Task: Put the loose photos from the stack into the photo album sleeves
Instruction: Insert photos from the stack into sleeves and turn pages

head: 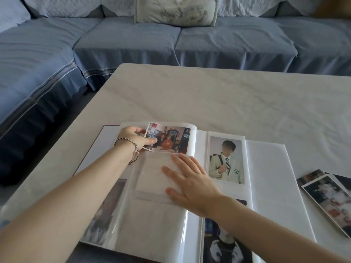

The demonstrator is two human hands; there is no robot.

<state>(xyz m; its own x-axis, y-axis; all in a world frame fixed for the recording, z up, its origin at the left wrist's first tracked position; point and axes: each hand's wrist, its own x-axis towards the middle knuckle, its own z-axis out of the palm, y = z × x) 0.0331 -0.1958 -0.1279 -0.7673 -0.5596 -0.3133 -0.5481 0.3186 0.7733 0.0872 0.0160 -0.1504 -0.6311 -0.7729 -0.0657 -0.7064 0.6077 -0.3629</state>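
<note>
An open photo album [266, 168] lies on the pale table in front of me. My left hand [133, 138], with a bracelet on the wrist, grips the left edge of a colour group photo [171, 138] that lies partly inside the top sleeve of the left page. My right hand [188, 179] rests flat, fingers spread, on the clear sleeve [150, 177] just below that photo. The right page holds a portrait in a pale blazer [226, 160] and a darker photo [228, 245] beneath it. The stack of loose photos [330, 198] sits at the right.
The marble-look table [209, 95] stretches beyond the album. A blue covered sofa [133, 44] wraps around the far and left sides, with a pale cushion [176, 10] on it. Dark floor [62, 114] shows between sofa and table.
</note>
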